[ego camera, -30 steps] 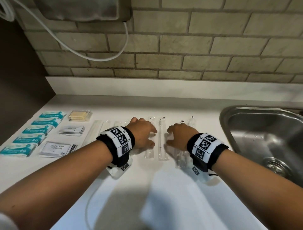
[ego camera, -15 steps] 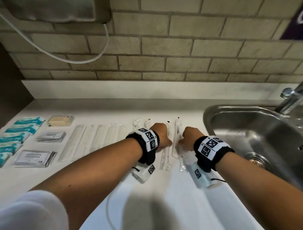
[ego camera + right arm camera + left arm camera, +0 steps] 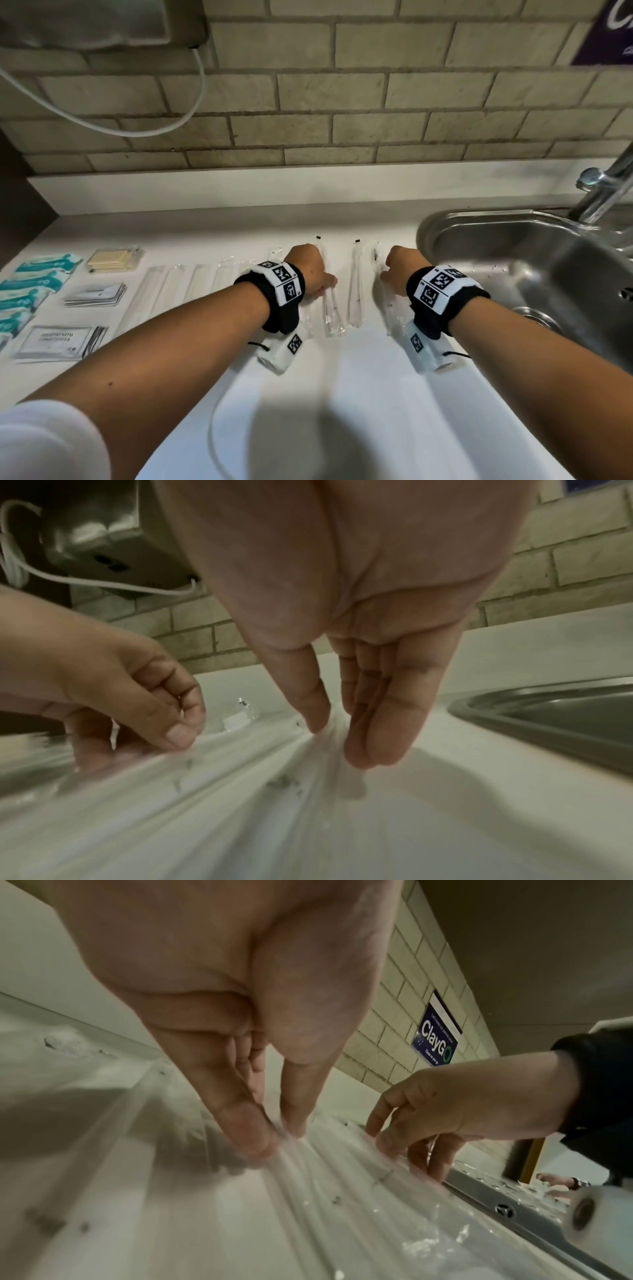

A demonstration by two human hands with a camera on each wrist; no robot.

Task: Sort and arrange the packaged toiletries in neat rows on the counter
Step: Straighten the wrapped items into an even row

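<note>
Fingertips [image 3: 263, 1139] pinching clear sleeves [image 3: 355, 291]

Both forearms are bare. Each wrist wears a black band [image 3: 284, 308] topped by a white panel printed with square black-and-white codes. Under each band hangs a small white camera housing [image 3: 281, 353], with one more square code on its side and a thin black cord. A white sleeve [image 3: 44, 442] covers the left upper arm.

Head camera looks down at the counter [image 3: 342, 394]; wrist cameras skim it close.
</note>
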